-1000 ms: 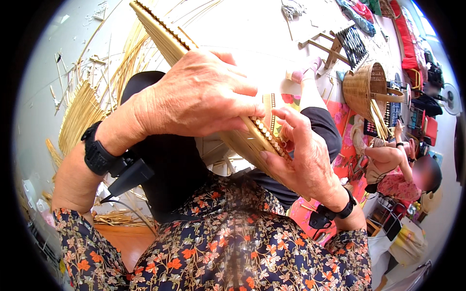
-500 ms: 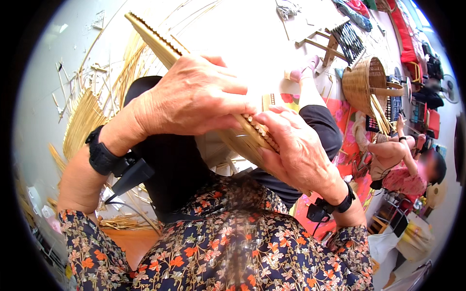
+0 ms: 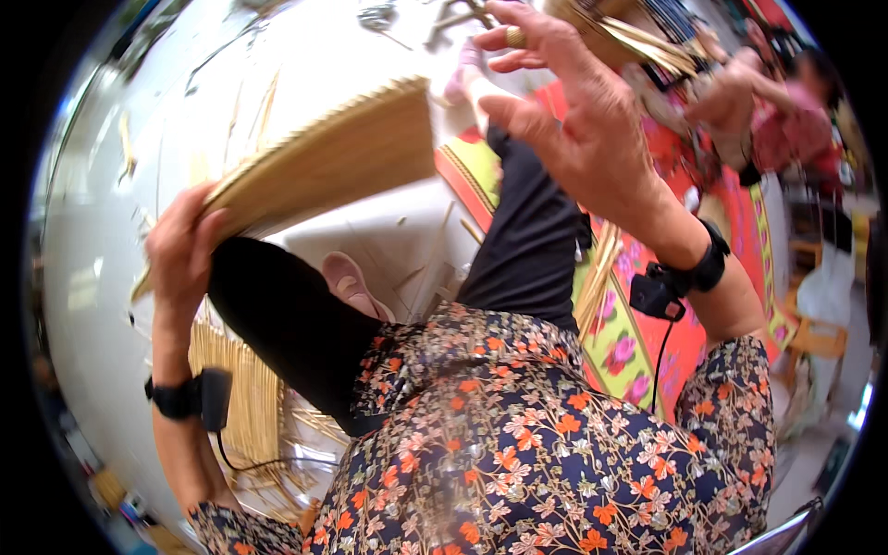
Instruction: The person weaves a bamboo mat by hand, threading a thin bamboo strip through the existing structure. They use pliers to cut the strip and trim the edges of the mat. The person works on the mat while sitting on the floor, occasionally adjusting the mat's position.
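Note:
A flat tan panel of straw-like strips (image 3: 356, 153), with a braided upper edge, stretches over my left knee. Its near left corner is gripped by my left hand (image 3: 180, 245), fingers closed round the edge. My right hand (image 3: 592, 134) is raised to the right of the panel, apart from it. Its fingers are spread, nothing is between them, and a ring (image 3: 516, 37) shows on one. Motion blurs the panel's surface somewhat.
A similar panel of strips (image 3: 245, 393) lies by my left leg, among loose strips. To my right spreads a red floral mat (image 3: 622, 356) with a strip bundle (image 3: 599, 277). Another person in pink (image 3: 786, 134) sits at the upper right, near a basket (image 3: 592, 32).
My right hand has let go of the panel and moved up and right, opening. My left hand has shifted left and down with the panel, which has swung round. The view has turned.

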Action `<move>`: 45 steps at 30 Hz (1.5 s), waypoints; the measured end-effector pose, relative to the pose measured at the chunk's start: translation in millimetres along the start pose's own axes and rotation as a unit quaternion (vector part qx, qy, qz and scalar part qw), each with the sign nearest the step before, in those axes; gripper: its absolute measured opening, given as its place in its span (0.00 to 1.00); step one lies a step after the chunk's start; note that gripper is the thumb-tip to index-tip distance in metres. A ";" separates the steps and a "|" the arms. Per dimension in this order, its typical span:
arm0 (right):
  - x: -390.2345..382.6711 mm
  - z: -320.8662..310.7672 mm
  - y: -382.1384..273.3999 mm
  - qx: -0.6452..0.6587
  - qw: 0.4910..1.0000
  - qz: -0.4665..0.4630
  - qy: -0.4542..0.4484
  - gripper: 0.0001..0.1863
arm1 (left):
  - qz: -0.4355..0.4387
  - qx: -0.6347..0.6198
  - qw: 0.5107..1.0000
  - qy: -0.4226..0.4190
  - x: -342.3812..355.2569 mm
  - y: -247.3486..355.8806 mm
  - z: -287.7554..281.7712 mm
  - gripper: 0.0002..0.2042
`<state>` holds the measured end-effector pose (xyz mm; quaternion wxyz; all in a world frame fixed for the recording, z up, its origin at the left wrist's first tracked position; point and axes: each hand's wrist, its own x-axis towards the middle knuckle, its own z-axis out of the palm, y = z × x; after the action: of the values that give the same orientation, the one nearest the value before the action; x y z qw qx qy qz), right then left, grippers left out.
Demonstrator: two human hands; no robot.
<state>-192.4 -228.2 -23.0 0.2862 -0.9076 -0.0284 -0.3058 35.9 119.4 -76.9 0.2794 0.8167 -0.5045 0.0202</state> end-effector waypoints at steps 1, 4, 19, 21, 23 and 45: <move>-18.0 -11.2 9.9 0.032 0.998 0.029 0.038 0.27 | -0.002 0.027 0.999 0.023 -3.0 2.6 4.6 0.12; -89.2 -29.4 53.6 0.063 0.954 0.284 0.067 0.19 | -0.013 0.072 0.993 0.094 -7.8 14.6 6.3 0.11; -111.5 86.6 -53.4 0.614 0.667 0.418 -0.064 0.14 | 0.084 0.217 0.970 0.063 -4.8 151.8 46.9 0.16; -112.8 95.8 -54.2 0.649 0.639 0.410 -0.043 0.15 | 0.069 0.189 0.978 0.059 -8.2 161.2 52.6 0.15; -113.0 102.4 -55.1 0.658 0.642 0.393 -0.023 0.16 | 0.075 0.175 0.980 0.063 -10.1 167.2 59.4 0.16; -123.4 118.9 -58.4 0.468 0.823 0.320 0.007 0.16 | 0.096 0.123 0.987 0.030 -19.6 152.9 78.5 0.21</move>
<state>-241.7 -100.4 -141.3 0.7588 -0.6204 0.1261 -0.1529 -121.0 46.7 -82.6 0.1886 0.7915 -0.5657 0.1339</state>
